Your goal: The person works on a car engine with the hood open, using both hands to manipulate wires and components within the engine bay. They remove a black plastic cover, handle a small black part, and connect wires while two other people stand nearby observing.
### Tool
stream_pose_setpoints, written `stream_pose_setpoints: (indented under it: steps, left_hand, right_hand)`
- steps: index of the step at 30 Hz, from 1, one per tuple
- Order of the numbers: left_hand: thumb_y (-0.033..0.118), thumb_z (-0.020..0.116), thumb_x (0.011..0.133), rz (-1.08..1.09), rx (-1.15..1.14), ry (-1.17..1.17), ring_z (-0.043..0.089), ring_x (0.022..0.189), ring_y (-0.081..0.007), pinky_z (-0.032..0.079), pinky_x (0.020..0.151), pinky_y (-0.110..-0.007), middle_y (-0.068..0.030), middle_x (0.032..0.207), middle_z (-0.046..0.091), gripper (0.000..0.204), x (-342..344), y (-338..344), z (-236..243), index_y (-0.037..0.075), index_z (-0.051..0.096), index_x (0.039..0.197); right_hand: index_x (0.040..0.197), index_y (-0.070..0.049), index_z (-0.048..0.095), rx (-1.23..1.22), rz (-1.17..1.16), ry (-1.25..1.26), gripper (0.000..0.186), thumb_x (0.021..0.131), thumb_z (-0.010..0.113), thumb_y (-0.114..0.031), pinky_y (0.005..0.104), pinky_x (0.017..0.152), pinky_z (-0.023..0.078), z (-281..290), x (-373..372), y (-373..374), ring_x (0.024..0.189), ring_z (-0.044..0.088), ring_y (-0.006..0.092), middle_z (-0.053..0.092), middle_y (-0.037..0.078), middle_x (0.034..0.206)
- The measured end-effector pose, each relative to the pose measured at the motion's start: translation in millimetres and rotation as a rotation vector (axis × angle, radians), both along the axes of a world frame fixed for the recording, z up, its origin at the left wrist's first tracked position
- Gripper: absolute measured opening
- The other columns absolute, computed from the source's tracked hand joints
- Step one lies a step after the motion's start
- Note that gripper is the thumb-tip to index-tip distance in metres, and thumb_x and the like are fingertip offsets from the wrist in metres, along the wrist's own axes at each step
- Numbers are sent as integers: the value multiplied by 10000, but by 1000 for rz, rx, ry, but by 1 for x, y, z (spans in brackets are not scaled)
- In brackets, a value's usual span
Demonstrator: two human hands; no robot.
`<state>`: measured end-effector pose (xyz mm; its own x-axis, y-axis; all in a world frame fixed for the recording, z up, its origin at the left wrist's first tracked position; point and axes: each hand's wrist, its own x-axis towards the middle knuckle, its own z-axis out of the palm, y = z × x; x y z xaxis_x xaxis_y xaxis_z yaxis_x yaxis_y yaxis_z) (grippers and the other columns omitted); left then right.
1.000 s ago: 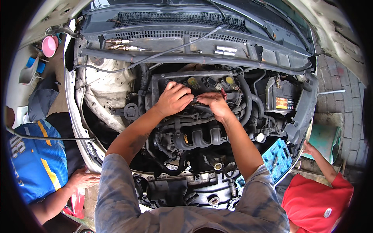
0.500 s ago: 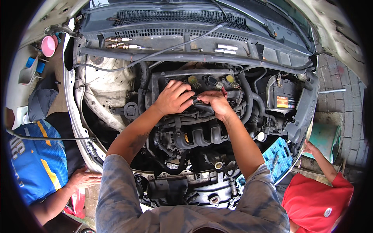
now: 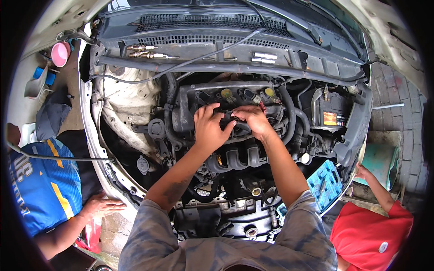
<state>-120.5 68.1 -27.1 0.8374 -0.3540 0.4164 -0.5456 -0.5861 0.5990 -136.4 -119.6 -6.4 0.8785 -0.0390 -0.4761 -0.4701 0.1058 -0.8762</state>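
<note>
My two hands meet over the black engine cover (image 3: 184, 113), behind the intake pipes (image 3: 242, 156). My right hand (image 3: 254, 121) pinches a small dark wiring connector (image 3: 229, 113) between thumb and fingers. My left hand (image 3: 210, 127) is right beside it, fingers curled and thumb reaching towards the right hand; what its fingertips press on is hidden. Just beyond the hands sit ignition coils: a black one (image 3: 204, 97), one with a yellow-green top (image 3: 227, 94), another black one (image 3: 248, 94) and a yellow-topped one (image 3: 270, 92).
Spark plugs (image 3: 147, 54) and silver sockets (image 3: 264, 58) lie on the ledge below the windscreen. The battery (image 3: 330, 110) stands at right; a blue tool case (image 3: 324, 185) rests at front right. A person in blue (image 3: 47, 180) is at left, another in red (image 3: 370, 232) at right.
My left hand has shifted right and nearer to me, its thumb now stretched out, uncovering the leftmost coil. My right hand stays almost in place. The view has moved slightly.
</note>
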Motion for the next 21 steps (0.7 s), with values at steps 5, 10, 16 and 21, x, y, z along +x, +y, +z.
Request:
stream_pose_setpoints:
  steps: [5, 10, 16, 21]
  left_hand:
    - [180, 837, 758, 11, -91, 115, 573, 1107, -320, 460, 938, -444, -121, 1224, 638, 234, -8, 1, 7, 9, 709, 853]
    - [137, 774, 876, -25, -406, 467, 636, 841, -164, 491, 757, -290, -83, 930, 697, 182, -16, 13, 0, -29, 701, 888]
    - [198, 712, 958, -53, -562, 1098, 583, 768, -43, 447, 690, -217, -16, 832, 699, 220, -20, 34, 4, -21, 715, 946]
    - [216, 698, 971, -157, -535, 1025, 598, 776, -53, 462, 700, -219, -30, 862, 713, 243, -2, 39, 23, -26, 712, 972]
  right_hand:
    - [937, 32, 748, -122, 48, -21, 220, 902, 728, -184, 268, 779, 468, -3, 2, 5, 818, 596, 107, 716, 47, 867]
    - [888, 31, 750, -222, 28, -86, 216, 899, 747, -184, 278, 692, 466, -10, 3, 11, 733, 563, 91, 693, 24, 776]
    - [958, 39, 736, -250, 88, -146, 180, 923, 721, -136, 279, 732, 489, -16, -1, 4, 793, 594, 94, 717, 45, 847]
    - [1056, 33, 710, -330, 232, -296, 159, 956, 657, -80, 302, 762, 500, -5, -8, -1, 867, 645, 145, 706, 69, 959]
